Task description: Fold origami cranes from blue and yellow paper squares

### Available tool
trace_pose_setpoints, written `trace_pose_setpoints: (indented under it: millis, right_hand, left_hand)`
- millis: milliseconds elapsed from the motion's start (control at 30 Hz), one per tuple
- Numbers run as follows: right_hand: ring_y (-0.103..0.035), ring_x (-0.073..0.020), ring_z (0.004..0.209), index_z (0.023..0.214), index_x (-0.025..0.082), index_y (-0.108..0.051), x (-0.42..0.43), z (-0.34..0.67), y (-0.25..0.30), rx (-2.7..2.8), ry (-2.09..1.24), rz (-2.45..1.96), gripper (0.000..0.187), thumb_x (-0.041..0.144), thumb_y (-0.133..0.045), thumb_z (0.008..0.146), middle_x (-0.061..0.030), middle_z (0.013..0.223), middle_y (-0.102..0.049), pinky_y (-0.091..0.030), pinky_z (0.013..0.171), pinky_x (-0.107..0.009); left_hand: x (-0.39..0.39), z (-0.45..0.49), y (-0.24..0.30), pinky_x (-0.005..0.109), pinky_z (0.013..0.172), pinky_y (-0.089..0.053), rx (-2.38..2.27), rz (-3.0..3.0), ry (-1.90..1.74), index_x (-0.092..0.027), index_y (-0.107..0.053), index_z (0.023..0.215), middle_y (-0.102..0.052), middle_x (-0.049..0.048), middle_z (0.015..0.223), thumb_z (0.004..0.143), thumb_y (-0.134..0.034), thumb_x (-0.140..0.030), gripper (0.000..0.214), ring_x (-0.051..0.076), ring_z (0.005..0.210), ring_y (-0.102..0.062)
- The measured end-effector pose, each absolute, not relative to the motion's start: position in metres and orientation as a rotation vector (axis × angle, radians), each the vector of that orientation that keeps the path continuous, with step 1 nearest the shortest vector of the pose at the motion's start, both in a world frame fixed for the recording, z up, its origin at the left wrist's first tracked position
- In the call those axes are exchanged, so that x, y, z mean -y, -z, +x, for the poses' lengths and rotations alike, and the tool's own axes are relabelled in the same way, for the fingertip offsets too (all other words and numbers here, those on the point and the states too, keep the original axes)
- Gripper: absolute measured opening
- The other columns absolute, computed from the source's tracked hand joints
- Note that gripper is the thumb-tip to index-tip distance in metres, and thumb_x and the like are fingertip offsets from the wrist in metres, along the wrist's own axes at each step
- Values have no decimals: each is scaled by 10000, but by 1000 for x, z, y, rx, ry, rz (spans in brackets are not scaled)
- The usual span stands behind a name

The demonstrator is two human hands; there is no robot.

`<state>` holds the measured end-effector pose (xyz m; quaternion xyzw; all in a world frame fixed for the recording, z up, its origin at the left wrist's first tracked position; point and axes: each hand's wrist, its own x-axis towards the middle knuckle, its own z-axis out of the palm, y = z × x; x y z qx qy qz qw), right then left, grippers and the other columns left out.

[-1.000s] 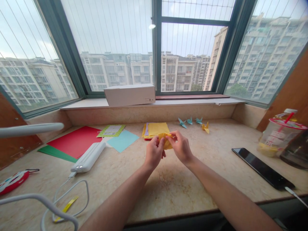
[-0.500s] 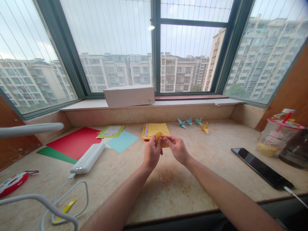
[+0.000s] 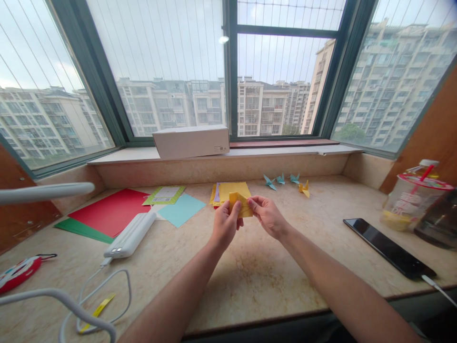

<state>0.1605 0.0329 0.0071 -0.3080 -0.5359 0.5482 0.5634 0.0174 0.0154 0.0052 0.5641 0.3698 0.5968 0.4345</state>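
Between my two hands, above the counter, is a folded piece of yellow paper (image 3: pixel 243 206) with creases across it. My left hand (image 3: pixel 225 223) pinches its left side, thumb in front and fingers behind. At the right edge, my right hand (image 3: pixel 268 216) grips the paper between thumb and fingertips. Just beyond lies a stack of yellow paper (image 3: pixel 233 189) with purple and red sheets showing at its side. Farther back on the right stand several small folded paper cranes, blue ones (image 3: pixel 280 179) and a yellow one (image 3: pixel 304 189).
On the left lie red paper (image 3: pixel 116 209), green paper (image 3: pixel 82 229), a light blue sheet (image 3: pixel 183 209) and a white power bank (image 3: pixel 131 235) with a cable. A phone (image 3: pixel 387 247) and a plastic cup (image 3: pixel 403 205) sit at right. A white box (image 3: pixel 191 143) rests on the sill.
The yellow paper has been spread wider and shows more of its flat, creased face. My right hand has shifted slightly right along its edge; my left hand keeps its hold.
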Motion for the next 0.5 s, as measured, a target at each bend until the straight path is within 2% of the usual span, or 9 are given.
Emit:
trace_pose_setpoints:
  millis: [67,200,267,367,500]
  right_hand:
    - [-680,-203,758,869,172,-705,-32,162,-8,1318,-1223,-747,400,534,-761,711,-56,818,-741,-540,737,-341]
    - [-677,-247,909,1129,223,-696,-28,163,-9,1595,-992,-748,433,428,-760,753,-58,970,-745,-520,856,-396]
    - [-663,-271,952,1196,245,-679,-26,164,-8,1716,-813,-772,442,392,-739,784,-58,1044,-737,-501,880,-419]
    - [-659,-284,920,1234,248,-664,-26,168,-8,1783,-651,-815,447,396,-704,815,-57,1064,-735,-498,837,-420]
    - [-661,-252,790,1152,196,-707,-27,174,-11,1849,-747,-864,406,458,-647,849,-41,896,-746,-510,753,-380]
  left_hand:
    - [-15,16,-6,165,329,-293,-915,1425,-1466,-171,-526,740,-526,-50,474,841,-608,-531,383,68,351,-437]
    - [-15,11,-7,162,331,-288,-960,1508,-1422,-161,-568,771,-516,-59,445,850,-605,-508,359,67,342,-434]
    - [-16,10,-6,164,324,-284,-990,1526,-1423,-159,-575,781,-514,-59,432,858,-593,-512,361,71,331,-430]
    - [-19,9,-3,167,311,-285,-1014,1556,-1399,-162,-560,773,-512,-58,421,864,-575,-535,384,76,312,-425]
    - [-21,8,0,157,314,-287,-1000,1585,-1356,-160,-549,773,-533,-56,459,841,-598,-555,404,65,313,-430]
